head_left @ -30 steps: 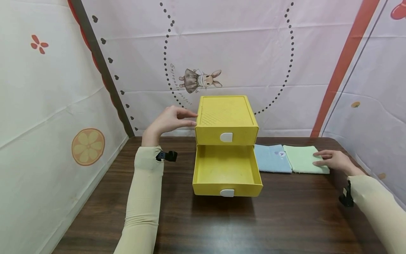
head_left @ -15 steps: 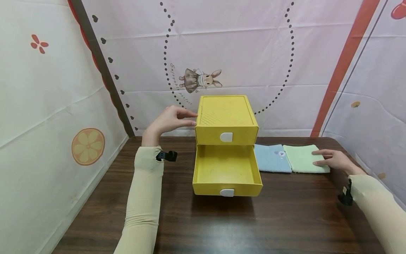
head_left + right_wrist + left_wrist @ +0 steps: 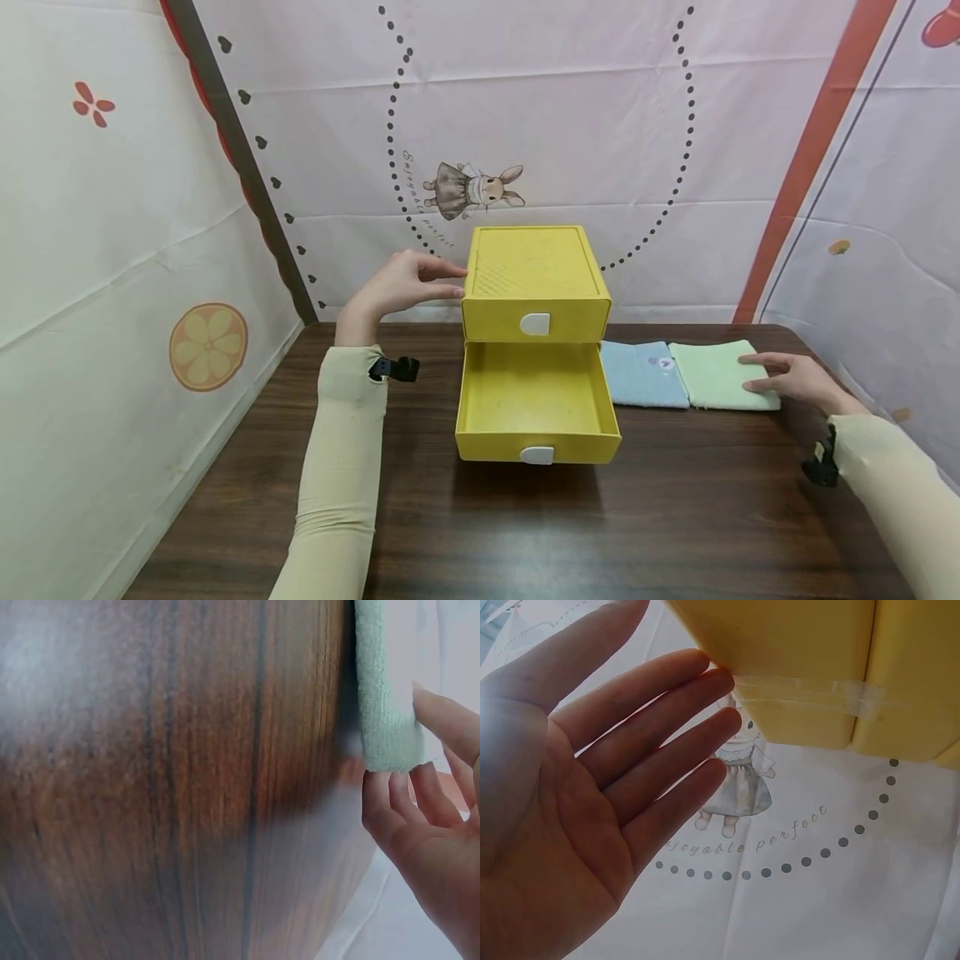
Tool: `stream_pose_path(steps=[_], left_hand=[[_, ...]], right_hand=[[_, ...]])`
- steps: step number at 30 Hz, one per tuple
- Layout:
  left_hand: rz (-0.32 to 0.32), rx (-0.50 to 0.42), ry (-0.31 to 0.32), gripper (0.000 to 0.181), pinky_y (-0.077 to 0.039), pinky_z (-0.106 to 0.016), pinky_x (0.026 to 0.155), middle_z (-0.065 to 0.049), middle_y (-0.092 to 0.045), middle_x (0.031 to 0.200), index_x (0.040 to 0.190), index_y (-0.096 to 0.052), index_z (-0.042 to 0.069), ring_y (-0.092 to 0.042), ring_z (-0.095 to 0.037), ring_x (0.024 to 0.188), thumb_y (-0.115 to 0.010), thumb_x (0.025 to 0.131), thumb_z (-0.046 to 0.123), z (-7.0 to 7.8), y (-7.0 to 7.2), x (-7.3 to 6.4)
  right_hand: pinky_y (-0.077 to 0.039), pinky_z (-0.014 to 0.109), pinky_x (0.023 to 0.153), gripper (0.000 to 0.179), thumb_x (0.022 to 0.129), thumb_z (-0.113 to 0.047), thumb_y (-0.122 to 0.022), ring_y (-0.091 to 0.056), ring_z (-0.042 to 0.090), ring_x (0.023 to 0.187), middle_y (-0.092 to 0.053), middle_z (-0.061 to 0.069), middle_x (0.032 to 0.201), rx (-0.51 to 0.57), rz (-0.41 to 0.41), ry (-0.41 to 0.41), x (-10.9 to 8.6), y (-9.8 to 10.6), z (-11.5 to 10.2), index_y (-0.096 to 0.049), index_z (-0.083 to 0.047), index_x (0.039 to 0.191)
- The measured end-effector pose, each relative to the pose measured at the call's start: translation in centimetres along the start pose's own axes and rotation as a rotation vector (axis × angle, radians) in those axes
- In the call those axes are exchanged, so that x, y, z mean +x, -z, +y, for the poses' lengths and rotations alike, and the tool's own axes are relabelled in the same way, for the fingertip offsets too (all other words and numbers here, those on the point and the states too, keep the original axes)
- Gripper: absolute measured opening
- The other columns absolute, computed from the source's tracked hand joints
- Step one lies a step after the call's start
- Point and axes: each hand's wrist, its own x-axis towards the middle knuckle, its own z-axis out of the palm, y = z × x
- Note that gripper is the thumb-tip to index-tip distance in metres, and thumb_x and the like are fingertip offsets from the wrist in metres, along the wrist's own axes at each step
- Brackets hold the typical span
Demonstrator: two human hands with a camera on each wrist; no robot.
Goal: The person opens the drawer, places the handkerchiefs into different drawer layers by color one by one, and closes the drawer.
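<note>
Printed sheets (image 3: 570,117) hung behind and beside a dark table (image 3: 675,517). Very little had shifted over the last second: the far edge of the green cloth (image 3: 708,377) sat slightly higher in the head view, and the right hand (image 3: 798,379) had adjusted minutely at its right end. For the work, I judged this a grip being settled rather than a carry begun, since the cloth still lay on the table, right of the blue cloth (image 3: 641,375).

The right hand had hold of the green cloth, thumb on one side and fingers bent at the end, with little gap between them. The left hand (image 3: 405,279) was well open, thumb apart from its straight fingers and holding nothing; its tips were at the left side of the yellow box (image 3: 536,262), though whether they touched was unclear. The box's lower drawer (image 3: 534,392) was pulled out, the upper one (image 3: 491,323) shut; neither had moved.

Part of the blue cloth's left side was hidden by the box. From the right wrist, the green cloth was cut off at the top, its pale face washed out, and the fingertips vanished behind its end, so how far underneath they reached could not be told.
</note>
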Motion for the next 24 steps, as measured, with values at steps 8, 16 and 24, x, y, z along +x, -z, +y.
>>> stream_pose_path(steps=[8,16,24], left_hand=[[0.000,0.000,-0.005,0.044,-0.051,-0.036,0.089,0.003,-0.069,0.113,0.115,-0.069,0.022,-0.064,-0.013,0.101,-0.074,0.078,0.047,0.1,0.0,0.0],[-0.011,-0.011,-0.003,0.045,-0.051,-0.037,0.090,0.001,-0.069,0.114,0.116,-0.069,0.019,-0.064,-0.016,0.102,-0.074,0.079,0.043,0.3,0.0,-0.2],[-0.005,-0.009,-0.009,0.043,-0.051,-0.036,0.090,0.002,-0.069,0.113,0.115,-0.069,0.021,-0.064,-0.013,0.101,-0.074,0.079,0.044,0.2,0.1,-0.1]], right_hand=[[-0.040,0.061,0.091,0.074,0.084,-0.041,-0.070,-0.033,0.055,0.125,-0.025,0.038,0.145,-0.003,0.012,0.032,-0.9,0.4,-0.3,-0.045,0.004,0.137],[-0.047,0.053,0.085,0.070,0.086,-0.041,-0.067,-0.037,0.051,0.123,-0.028,0.035,0.146,-0.016,0.017,0.059,-1.5,1.1,-0.9,-0.045,0.000,0.138],[-0.049,0.029,0.071,0.069,0.086,-0.044,-0.066,-0.045,0.046,0.119,-0.034,0.034,0.143,-0.044,0.040,0.055,-1.9,1.9,-2.3,-0.048,-0.002,0.137]])
